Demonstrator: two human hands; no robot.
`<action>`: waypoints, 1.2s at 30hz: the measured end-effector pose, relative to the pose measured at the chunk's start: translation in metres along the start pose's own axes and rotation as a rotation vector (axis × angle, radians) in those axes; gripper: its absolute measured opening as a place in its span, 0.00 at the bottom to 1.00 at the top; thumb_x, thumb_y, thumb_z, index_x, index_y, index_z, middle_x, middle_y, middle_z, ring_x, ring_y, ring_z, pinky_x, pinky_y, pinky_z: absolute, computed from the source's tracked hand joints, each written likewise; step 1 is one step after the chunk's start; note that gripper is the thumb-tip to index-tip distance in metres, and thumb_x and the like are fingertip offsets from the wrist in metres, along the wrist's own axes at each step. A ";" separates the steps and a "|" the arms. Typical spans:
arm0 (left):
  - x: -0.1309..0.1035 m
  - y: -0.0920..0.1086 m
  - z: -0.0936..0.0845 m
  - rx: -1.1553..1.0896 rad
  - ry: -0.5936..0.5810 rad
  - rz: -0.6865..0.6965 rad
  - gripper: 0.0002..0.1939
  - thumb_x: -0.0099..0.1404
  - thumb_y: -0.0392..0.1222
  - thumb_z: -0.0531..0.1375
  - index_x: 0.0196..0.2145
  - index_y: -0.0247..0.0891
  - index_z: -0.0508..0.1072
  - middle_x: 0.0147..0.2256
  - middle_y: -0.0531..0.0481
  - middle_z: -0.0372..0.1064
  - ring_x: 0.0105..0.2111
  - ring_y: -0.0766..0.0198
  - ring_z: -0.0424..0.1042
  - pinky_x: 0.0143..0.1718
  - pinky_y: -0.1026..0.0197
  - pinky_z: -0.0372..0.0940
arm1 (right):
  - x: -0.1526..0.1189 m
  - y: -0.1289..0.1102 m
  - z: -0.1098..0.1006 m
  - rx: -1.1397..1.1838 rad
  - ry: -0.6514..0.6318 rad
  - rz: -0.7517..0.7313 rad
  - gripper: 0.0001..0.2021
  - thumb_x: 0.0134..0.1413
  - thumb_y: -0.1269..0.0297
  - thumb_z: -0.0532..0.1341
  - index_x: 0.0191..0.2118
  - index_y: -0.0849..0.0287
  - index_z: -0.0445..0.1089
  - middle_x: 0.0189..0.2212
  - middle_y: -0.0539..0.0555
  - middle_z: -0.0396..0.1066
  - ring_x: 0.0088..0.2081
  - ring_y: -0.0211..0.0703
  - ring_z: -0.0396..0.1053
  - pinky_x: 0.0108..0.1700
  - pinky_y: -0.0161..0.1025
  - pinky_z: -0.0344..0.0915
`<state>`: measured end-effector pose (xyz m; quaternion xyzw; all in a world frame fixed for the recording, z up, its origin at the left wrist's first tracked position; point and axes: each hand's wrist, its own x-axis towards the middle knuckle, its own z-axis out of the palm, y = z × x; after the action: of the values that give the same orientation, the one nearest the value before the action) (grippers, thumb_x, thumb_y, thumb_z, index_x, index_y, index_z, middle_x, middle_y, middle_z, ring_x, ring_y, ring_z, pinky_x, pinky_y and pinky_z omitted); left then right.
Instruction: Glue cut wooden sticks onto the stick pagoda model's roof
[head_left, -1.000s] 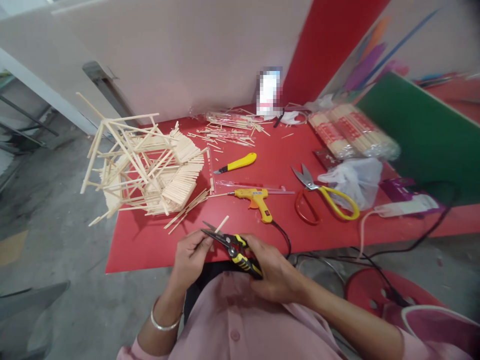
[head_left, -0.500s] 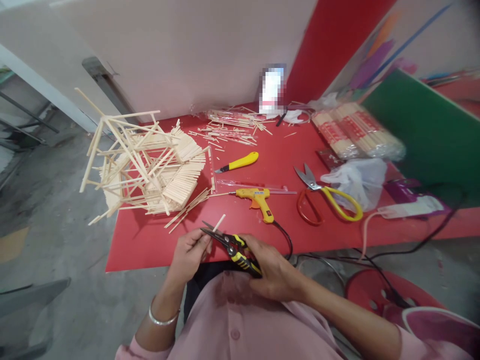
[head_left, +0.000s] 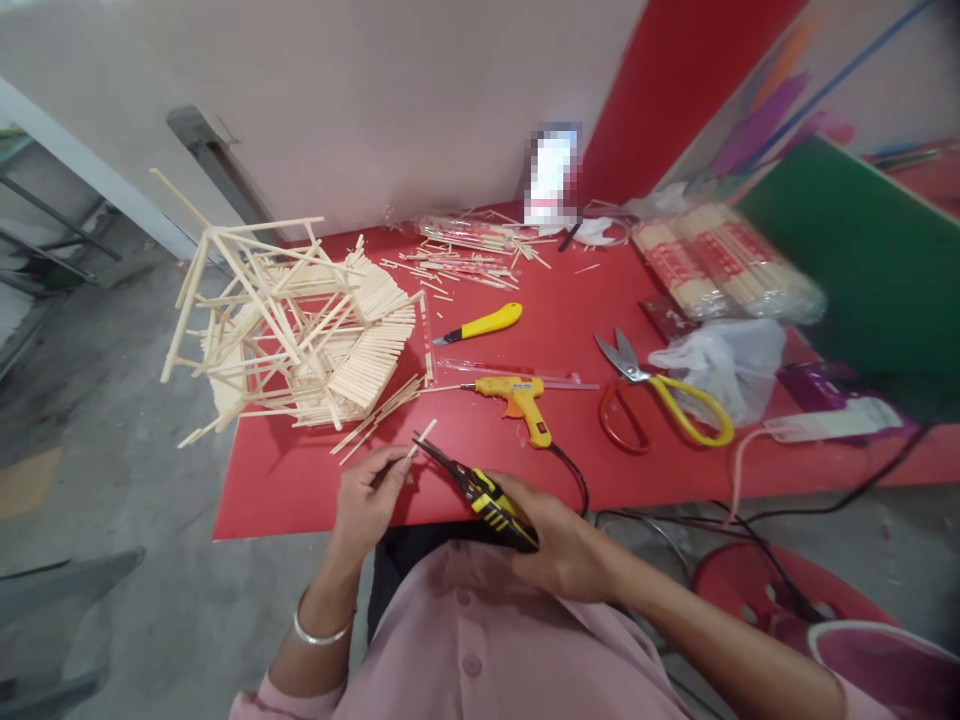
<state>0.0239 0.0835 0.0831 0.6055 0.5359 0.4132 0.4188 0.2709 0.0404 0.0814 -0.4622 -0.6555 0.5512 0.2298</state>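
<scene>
Between the thumb and fingers of my left hand point(head_left: 373, 497) is a short wooden stick point(head_left: 426, 433), pointing up and to the right. My right hand point(head_left: 559, 535) is wrapped round the black and yellow handles of a pair of snips point(head_left: 469, 483). The snips' narrow blades reach left to the stick, near my left fingertips; whether they touch it I cannot tell. Beyond my left hand stands a stick-built model point(head_left: 300, 340), with several loose sticks point(head_left: 379, 415) at its near edge. A yellow glue gun point(head_left: 517, 398) lies just past the snips.
On the red table point(head_left: 285, 490) lie a yellow-handled craft knife point(head_left: 487, 322), large scissors point(head_left: 652, 385) and scattered sticks point(head_left: 465, 260). Stick bundles point(head_left: 724, 260) and a plastic bag point(head_left: 731, 360) sit to the right. A phone point(head_left: 553, 175) leans at the back. Cables hang over the front edge.
The snips' blades have drawn closer together, and the snips have shifted slightly right. My left hand has moved a little left with the stick, whose tip is now lower left.
</scene>
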 end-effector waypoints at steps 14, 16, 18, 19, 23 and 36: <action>0.023 -0.040 0.022 0.160 0.297 0.053 0.09 0.59 0.44 0.66 0.37 0.39 0.80 0.39 0.43 0.79 0.40 0.55 0.76 0.46 0.52 0.71 | 0.006 0.019 -0.006 0.876 -0.312 0.360 0.27 0.28 0.66 0.65 0.43 0.62 0.71 0.29 0.49 0.68 0.27 0.36 0.63 0.27 0.33 0.62; 0.027 -0.038 0.023 0.197 0.323 0.095 0.18 0.57 0.43 0.67 0.46 0.41 0.78 0.48 0.40 0.77 0.47 0.52 0.75 0.50 0.49 0.69 | 0.005 0.019 -0.007 0.949 -0.342 0.361 0.29 0.28 0.67 0.65 0.46 0.62 0.70 0.29 0.50 0.68 0.27 0.35 0.63 0.27 0.33 0.63; 0.028 -0.033 0.024 0.065 0.244 0.105 0.29 0.58 0.43 0.67 0.57 0.43 0.71 0.54 0.39 0.73 0.46 0.54 0.76 0.47 0.51 0.71 | 0.004 0.017 -0.006 1.038 -0.413 0.356 0.28 0.30 0.69 0.64 0.46 0.63 0.70 0.30 0.50 0.68 0.27 0.34 0.64 0.28 0.33 0.63; 0.027 -0.030 0.025 -0.043 0.169 0.098 0.32 0.59 0.44 0.66 0.61 0.43 0.67 0.54 0.38 0.73 0.44 0.56 0.77 0.43 0.54 0.73 | 0.004 0.016 -0.005 1.081 -0.452 0.346 0.28 0.30 0.69 0.63 0.46 0.63 0.70 0.30 0.51 0.67 0.26 0.34 0.63 0.28 0.33 0.63; 0.020 -0.025 0.028 -0.336 -0.002 0.014 0.31 0.59 0.46 0.67 0.58 0.39 0.69 0.37 0.43 0.80 0.33 0.59 0.79 0.31 0.62 0.72 | 0.000 0.017 -0.005 1.169 -0.550 0.293 0.27 0.31 0.67 0.63 0.45 0.64 0.70 0.31 0.52 0.67 0.26 0.34 0.63 0.28 0.34 0.62; -0.002 -0.017 0.022 -0.312 0.051 -0.312 0.17 0.57 0.54 0.68 0.32 0.35 0.78 0.26 0.47 0.76 0.27 0.62 0.76 0.27 0.63 0.73 | 0.003 0.010 0.018 -0.836 0.512 0.186 0.30 0.49 0.61 0.60 0.59 0.66 0.64 0.52 0.68 0.69 0.50 0.60 0.68 0.47 0.50 0.66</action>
<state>0.0392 0.0812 0.0598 0.4326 0.5632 0.4366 0.5523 0.2587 0.0333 0.0662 -0.6918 -0.6990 0.1283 0.1281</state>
